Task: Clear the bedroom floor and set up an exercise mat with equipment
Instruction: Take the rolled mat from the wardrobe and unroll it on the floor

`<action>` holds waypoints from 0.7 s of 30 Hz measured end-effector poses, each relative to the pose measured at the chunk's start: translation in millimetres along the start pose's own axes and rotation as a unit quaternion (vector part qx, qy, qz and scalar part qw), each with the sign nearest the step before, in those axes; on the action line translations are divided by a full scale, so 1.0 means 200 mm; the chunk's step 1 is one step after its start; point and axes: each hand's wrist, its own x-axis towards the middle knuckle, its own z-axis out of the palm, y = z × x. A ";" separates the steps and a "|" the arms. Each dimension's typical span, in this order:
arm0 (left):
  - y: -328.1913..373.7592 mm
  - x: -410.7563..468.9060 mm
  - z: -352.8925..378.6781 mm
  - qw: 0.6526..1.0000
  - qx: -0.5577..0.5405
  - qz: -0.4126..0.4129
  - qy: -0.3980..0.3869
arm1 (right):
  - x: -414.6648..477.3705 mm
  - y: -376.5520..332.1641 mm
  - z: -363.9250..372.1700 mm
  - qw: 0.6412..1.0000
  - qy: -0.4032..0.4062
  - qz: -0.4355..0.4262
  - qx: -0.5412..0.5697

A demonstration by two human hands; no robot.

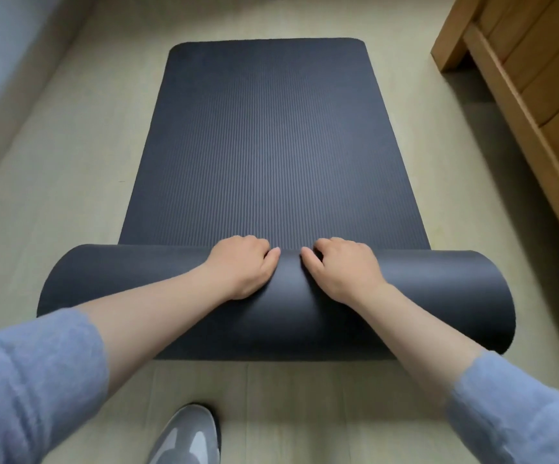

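Exercise mat (271, 145): dark navy foam with fine lengthwise ribbing on the upper face and rounded far corners. It lies flat on the pale plank floor (70, 195), running away from the person. The near end is not yet flat: a thick roll (439, 296), smooth on its outer skin, lies across the mat's width just in front of the person. Left hand (243, 267) and right hand (341, 269) sit side by side on the roll's middle, near each other but apart. The fingers of both are bent over the roll's far crest and grip it, with the thumbs on top pointing inward. Step in hand, as judged: unrolling the mat. The next move likely calls for an even two-handed draw toward the person to keep the edges straight, then pressing out the end curl. No equipment is in view. Light wooden furniture (539, 95), possibly a bed frame, stands to the right, apart from the mat. A glossy grey slipper (189, 433) shows at the bottom edge. Blue knit sleeves (30, 380) are pushed up the forearms.
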 end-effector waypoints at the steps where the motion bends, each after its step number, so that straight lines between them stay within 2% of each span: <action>1: 0.00 0.00 0.01 1.000 0.001 -0.004 0.007 | 0.01 0.00 0.01 1.000 -0.002 0.001 -0.002; 7: 0.01 -0.04 0.02 1.000 0.012 -0.003 0.005 | 0.07 -0.02 0.02 0.997 -0.056 0.034 0.032; 9: 0.02 -0.10 0.01 1.000 0.016 -0.005 0.012 | -0.01 -0.03 0.01 0.999 -0.031 0.022 0.026; 12: 0.06 -0.18 0.03 0.999 0.021 -0.012 0.037 | -0.18 -0.07 0.02 0.998 0.051 0.018 0.011; 15: 0.08 -0.22 0.07 0.999 0.016 -0.019 0.027 | -0.36 -0.10 0.06 0.994 0.110 0.016 0.014; 19: 0.09 -0.24 0.12 1.000 0.011 -0.002 0.018 | -0.50 -0.09 0.13 0.993 0.117 0.002 -0.004; 21: 0.09 -0.24 0.12 1.000 0.010 0.006 0.014 | -0.52 -0.08 0.11 0.995 0.096 -0.017 -0.007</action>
